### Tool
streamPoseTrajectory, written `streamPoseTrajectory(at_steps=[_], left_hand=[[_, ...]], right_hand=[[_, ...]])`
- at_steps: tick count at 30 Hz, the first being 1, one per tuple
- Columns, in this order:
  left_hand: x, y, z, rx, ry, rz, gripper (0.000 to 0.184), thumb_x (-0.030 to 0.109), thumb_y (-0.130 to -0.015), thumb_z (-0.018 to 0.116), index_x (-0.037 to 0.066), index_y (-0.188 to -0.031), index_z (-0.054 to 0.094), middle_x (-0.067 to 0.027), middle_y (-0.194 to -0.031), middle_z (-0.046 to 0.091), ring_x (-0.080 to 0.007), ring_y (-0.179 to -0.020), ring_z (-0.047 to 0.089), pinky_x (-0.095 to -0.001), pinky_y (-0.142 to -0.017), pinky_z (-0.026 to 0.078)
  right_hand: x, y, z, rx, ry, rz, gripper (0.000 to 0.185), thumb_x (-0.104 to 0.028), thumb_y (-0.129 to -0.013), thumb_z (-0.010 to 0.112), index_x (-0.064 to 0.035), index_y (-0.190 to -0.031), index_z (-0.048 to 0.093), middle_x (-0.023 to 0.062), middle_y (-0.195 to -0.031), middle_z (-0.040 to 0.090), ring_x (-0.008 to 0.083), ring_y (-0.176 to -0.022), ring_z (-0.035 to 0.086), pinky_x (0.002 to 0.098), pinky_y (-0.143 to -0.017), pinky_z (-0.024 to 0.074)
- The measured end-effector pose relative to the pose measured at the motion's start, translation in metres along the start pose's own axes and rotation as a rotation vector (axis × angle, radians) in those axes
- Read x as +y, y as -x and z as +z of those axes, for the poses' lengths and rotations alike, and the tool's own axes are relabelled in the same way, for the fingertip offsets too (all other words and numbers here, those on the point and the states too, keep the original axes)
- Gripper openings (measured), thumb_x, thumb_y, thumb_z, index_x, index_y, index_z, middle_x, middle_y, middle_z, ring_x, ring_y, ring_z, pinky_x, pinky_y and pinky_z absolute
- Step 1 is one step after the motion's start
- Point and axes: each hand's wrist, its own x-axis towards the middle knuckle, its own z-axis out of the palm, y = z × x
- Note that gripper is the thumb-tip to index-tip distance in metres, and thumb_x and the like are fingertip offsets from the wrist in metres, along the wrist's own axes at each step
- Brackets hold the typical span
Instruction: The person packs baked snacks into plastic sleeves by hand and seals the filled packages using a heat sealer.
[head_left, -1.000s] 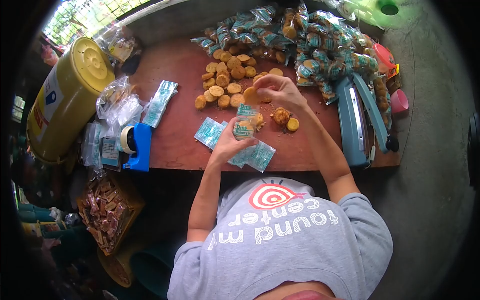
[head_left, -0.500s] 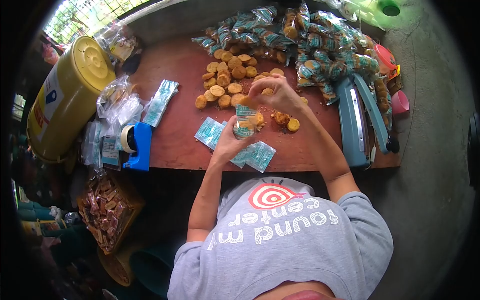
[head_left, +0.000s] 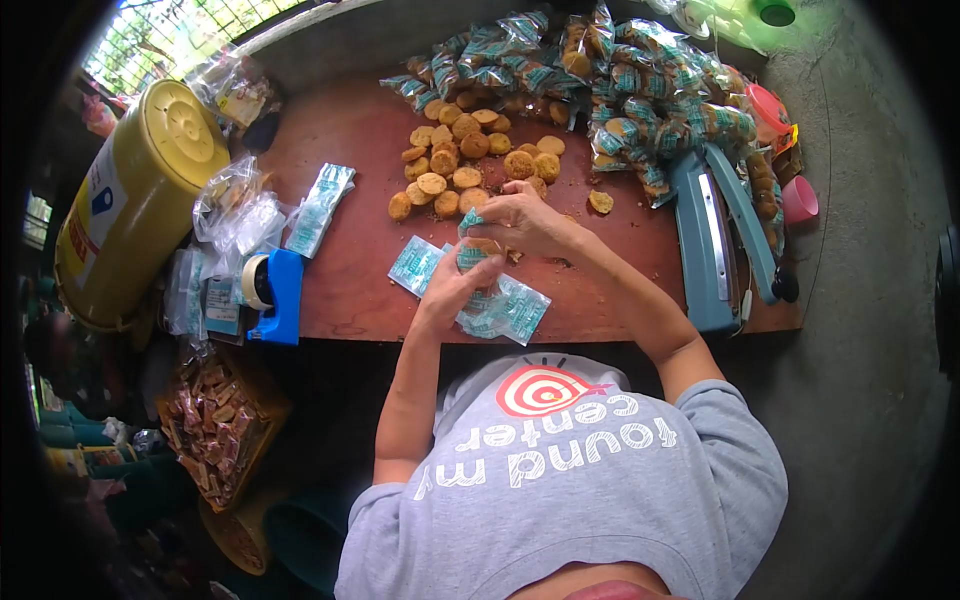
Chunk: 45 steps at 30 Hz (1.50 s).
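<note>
My left hand (head_left: 455, 288) is wrapped around a small clear plastic bag (head_left: 469, 256) with teal print, and a round biscuit shows inside it. My right hand (head_left: 532, 222) is at the bag's upper end, with thumb and fingers closed on its mouth. Under my left hand, flat printed bags (head_left: 515, 308) lie on the table, and another flat bag (head_left: 416, 262) is just to the left. Beyond my hands is a loose heap of round golden biscuits (head_left: 446, 162). A single biscuit (head_left: 601, 202) lies right of the heap.
Filled biscuit packs (head_left: 640, 85) are piled at the back right. A blue-grey bag sealer (head_left: 705, 245) stands at the table's right end. Toward the left are a blue tape dispenser (head_left: 283, 296), a stack of printed bags (head_left: 320, 212) and a large yellow container (head_left: 140, 200).
My right hand has moved left and down to the bag's mouth. The biscuit seen at its fingers is now lower in the bag area. Biscuits near the right wrist are now covered by the forearm.
</note>
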Motion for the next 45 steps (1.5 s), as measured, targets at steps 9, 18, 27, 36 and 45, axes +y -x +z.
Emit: streamPoseTrajectory(at_steps=[9, 18, 27, 36, 45], left_hand=[[0.0, 0.005, -0.009, -0.032, -0.014, -0.01, 0.027, 0.022, -0.08, 0.066, 0.001, -0.094, 0.056, -0.0015, -0.076, 0.057, -0.0083, -0.065, 0.053, -0.0216, -0.057, 0.043], [0.0, 0.004, -0.016, 0.009, 0.02, 0.048, 0.045, 0.018, -0.074, 0.073, 0.005, -0.109, 0.049, -0.0015, -0.087, 0.058, -0.008, -0.073, 0.057, -0.0224, -0.063, 0.048], [-0.003, -0.002, -0.006, -0.012, -0.203, 0.053, 0.052, 0.019, -0.072, 0.075, 0.004, -0.113, 0.047, -0.0009, -0.089, 0.057, -0.0088, -0.075, 0.056, -0.0236, -0.067, 0.047], [0.001, -0.007, -0.01, -0.041, -0.096, 0.041, 0.046, 0.024, -0.076, 0.071, 0.005, -0.111, 0.049, -0.001, -0.085, 0.058, -0.0078, -0.071, 0.055, -0.023, -0.063, 0.046], [0.0, -0.006, -0.009, -0.038, -0.193, 0.045, 0.044, 0.017, -0.073, 0.073, 0.004, -0.109, 0.051, -0.0013, -0.09, 0.059, -0.0082, -0.079, 0.057, -0.0231, -0.068, 0.048]], right_hand=[[0.021, -0.012, -0.005, 0.213, -0.688, 0.217, 0.026, -0.024, -0.087, 0.056, -0.0014, -0.099, 0.061, 0.004, -0.086, 0.063, 0.0097, -0.071, 0.058, 0.0289, -0.064, 0.048], [0.052, 0.02, 0.018, 0.121, 0.256, 0.077, 0.029, -0.011, -0.069, 0.064, -0.0092, -0.099, 0.061, 0.0124, -0.086, 0.063, 0.0292, -0.071, 0.06, 0.0352, -0.062, 0.0478], [0.02, -0.005, -0.018, 0.358, -0.622, 0.17, 0.01, 0.001, -0.079, 0.057, -0.0017, -0.088, 0.062, 0.0021, -0.094, 0.061, 0.0082, -0.088, 0.056, 0.0239, -0.078, 0.0455], [0.011, -0.005, -0.005, 0.314, -0.65, 0.181, 0.01, -0.002, -0.078, 0.061, -0.0018, -0.088, 0.064, 0.0017, -0.085, 0.064, 0.0073, -0.081, 0.057, 0.0228, -0.074, 0.0466], [0.012, -0.006, -0.02, 0.305, -0.541, 0.083, 0.011, -0.003, -0.078, 0.063, -0.0031, -0.089, 0.066, 0.0026, -0.092, 0.064, 0.008, -0.088, 0.057, 0.0231, -0.079, 0.0455]])
